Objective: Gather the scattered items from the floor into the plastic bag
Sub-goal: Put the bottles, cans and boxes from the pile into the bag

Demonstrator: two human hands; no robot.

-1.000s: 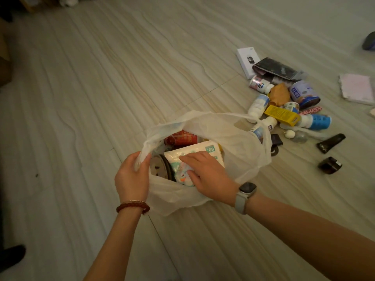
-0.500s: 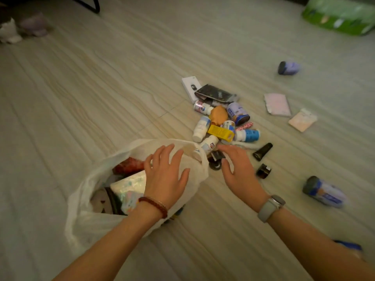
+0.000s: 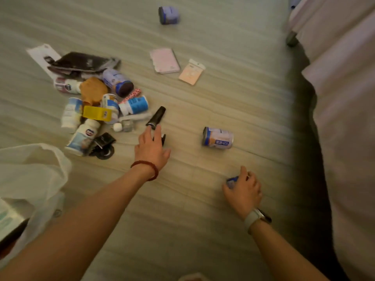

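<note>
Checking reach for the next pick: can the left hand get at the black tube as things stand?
Probably yes. The left hand is stretched out with its fingertips right at the near end of the black tube, which lies alone on bare floor beside the pile; nothing covers it.

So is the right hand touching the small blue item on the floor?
Touching. The head view shows the right hand with its fingers curled over the small blue item, with no gap visible.

White plastic bag (image 3: 34, 175), open and crumpled, lies on the floor (image 3: 223, 102) at far left. Beside it: a heap of bottles (image 3: 81, 136), a yellow box (image 3: 97, 113) and a black tube (image 3: 156, 118). A can (image 3: 217, 137) lies on its side, apart.
</note>
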